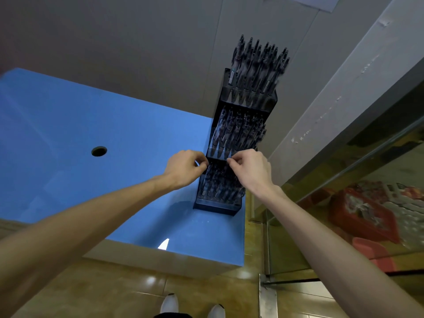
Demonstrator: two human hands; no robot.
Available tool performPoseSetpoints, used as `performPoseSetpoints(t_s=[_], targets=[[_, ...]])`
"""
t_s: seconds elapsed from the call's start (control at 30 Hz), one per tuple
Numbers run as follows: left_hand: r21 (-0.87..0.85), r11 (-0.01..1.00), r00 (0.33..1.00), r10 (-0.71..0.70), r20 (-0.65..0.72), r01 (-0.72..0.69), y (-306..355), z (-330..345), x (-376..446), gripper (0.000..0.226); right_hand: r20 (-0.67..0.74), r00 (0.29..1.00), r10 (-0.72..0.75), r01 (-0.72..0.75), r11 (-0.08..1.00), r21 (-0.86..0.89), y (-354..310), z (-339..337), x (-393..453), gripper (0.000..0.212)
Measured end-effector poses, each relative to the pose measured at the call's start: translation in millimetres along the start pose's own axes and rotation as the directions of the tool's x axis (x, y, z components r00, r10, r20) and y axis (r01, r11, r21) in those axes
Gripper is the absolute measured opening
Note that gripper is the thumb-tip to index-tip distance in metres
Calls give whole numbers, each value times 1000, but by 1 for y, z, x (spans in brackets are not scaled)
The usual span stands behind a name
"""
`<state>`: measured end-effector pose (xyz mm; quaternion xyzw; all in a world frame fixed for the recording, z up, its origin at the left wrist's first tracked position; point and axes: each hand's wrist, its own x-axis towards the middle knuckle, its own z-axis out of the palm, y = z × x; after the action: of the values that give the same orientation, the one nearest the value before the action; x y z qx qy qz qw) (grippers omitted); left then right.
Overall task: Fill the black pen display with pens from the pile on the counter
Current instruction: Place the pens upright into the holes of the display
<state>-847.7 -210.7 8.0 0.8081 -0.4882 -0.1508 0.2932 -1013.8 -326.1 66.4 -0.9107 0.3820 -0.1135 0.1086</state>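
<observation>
display: the black pen display (238,143) stands on my blue counter (68,134) at its far right corner, against the wall, all three tiers packed with pens (257,65).
left hand: my left hand (183,168) has fingers curled, pinching at the left edge of the lowest tier.
right hand: my right hand (250,168) is curled too, fingertips pinched at that tier's top; whether a pen is between them, i cannot tell.
counter: a round hole (99,151) sits well to the left.

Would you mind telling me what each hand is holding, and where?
Both the left hand and right hand pinch the pen display at its lowest divider's edge.
</observation>
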Motion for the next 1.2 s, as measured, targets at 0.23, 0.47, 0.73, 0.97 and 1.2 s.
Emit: performPoseSetpoints(t_s=[0.23, 0.47, 0.73, 0.97, 1.2], targets=[[47, 999, 1000, -24, -5, 25, 7, 1, -1, 20, 58, 991, 119, -124, 989, 81, -1, 10, 1, 24], [58, 995, 997, -74, -33, 76, 8, 2, -6, 31, 48, 995, 92, -94, 994, 59, 4, 10, 0, 37], [52, 994, 995, -97, -11, 97, 14, 8, -12, 27, -72, 996, -43, 51, 993, 108, 21, 9, -27, 18], [-175, 972, 987, -162, -14, 157, 15, 11, -12, 30, -28, 999, -44, 45, 998, 34, 4, 18, -16, 23], [-272, 954, 990, -138, -29, 125, 20, 15, -20, 19, 36, 998, -58, 57, 998, 33, 12, 23, -15, 17]])
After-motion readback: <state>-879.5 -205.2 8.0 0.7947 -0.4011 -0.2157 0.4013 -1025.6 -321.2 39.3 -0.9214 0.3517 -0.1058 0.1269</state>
